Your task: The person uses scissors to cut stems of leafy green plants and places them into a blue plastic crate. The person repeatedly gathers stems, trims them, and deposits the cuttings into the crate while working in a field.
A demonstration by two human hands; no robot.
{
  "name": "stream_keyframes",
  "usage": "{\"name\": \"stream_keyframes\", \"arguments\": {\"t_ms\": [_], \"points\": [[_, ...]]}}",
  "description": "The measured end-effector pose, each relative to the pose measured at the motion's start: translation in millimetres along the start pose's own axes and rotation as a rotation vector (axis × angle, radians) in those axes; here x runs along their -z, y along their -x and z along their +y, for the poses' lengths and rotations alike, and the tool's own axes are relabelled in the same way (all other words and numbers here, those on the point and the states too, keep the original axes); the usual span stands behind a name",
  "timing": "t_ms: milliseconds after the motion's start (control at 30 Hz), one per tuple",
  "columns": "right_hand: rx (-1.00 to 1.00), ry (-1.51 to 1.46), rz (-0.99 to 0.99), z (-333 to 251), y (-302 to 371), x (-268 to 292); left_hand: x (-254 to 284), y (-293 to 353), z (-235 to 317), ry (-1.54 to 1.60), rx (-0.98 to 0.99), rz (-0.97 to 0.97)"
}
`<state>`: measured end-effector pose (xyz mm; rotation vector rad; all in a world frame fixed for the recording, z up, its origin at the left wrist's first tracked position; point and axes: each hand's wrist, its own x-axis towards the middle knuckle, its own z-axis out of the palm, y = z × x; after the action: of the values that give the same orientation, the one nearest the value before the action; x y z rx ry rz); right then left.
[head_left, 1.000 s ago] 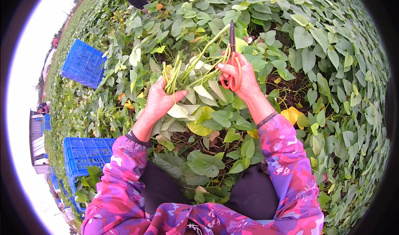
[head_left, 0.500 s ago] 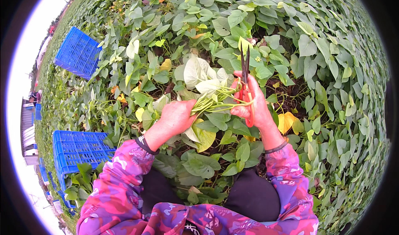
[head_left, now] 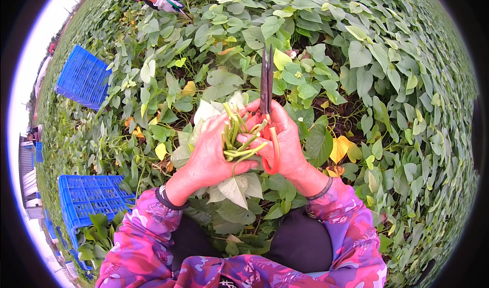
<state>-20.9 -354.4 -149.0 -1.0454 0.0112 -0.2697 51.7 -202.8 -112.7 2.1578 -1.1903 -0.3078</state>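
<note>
My left hand (head_left: 206,153) is closed around a bunch of cut leafy stems (head_left: 239,135). Their pale green cut ends face up and toward me, while light leaves (head_left: 235,188) hang below the hand. Against the bunch, my right hand (head_left: 285,148) grips a pair of scissors (head_left: 266,87) with red-orange handles and long dark blades. The blades point away from me and lie nearly together. Fingers of the right hand touch the stems, though just how they meet there is partly hidden.
Heart-shaped leafy vines spread all around. At the left stand two blue plastic crates (head_left: 84,79), the nearer crate (head_left: 94,194) holding green leaves (head_left: 99,239). A co-worker's gloved hand (head_left: 168,4) with green-handled cutters reaches in at the upper left. Yellow leaves (head_left: 342,148) lie right of my hands.
My hands have come together, the right moving left with the scissors. The bunch has turned so its cut ends face me. A co-worker's gloved hand has come into view.
</note>
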Motion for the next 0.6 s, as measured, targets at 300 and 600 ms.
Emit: {"name": "stream_keyframes", "arguments": {"t_ms": [300,600], "points": [[0.101,1.299,0.608,-84,-76,196,58,10,-53,0.694,0.516,-0.289],[-0.456,1.209,-0.276,77,-43,188,42,0,-70,1.096,0.550,-0.372]]}}
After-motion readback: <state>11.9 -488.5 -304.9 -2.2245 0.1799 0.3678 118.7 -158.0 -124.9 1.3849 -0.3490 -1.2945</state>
